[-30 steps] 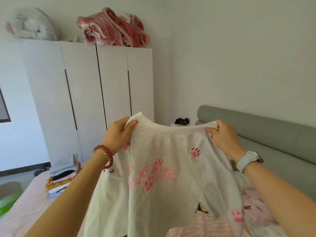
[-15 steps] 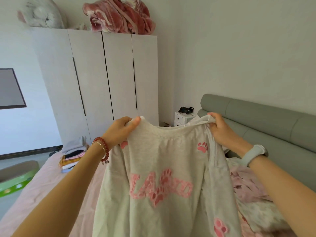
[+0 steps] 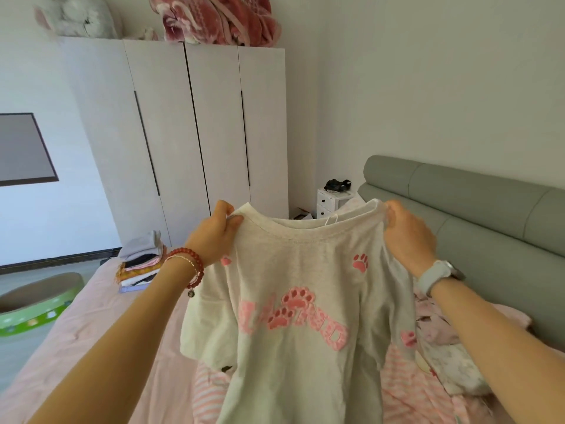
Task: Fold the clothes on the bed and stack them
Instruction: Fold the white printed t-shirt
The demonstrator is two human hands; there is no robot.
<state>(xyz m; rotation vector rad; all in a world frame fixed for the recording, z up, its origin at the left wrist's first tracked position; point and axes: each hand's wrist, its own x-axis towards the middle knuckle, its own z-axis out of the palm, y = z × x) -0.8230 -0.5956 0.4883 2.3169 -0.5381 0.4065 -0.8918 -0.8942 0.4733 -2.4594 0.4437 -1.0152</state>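
Head view, item one: grey T-shirt (image 3: 299, 301) with pink paw prints, held up at centre over the bed (image 3: 91, 338). My left hand (image 3: 214, 237) pinches its shoulder at 10 o'clock; my right hand (image 3: 408, 237) grips the other shoulder at 2 o'clock. Item two: folded stack (image 3: 142, 261) on the bed at 9 o'clock. Item three: unfolded pink clothes (image 3: 428, 377) at 4 o'clock.
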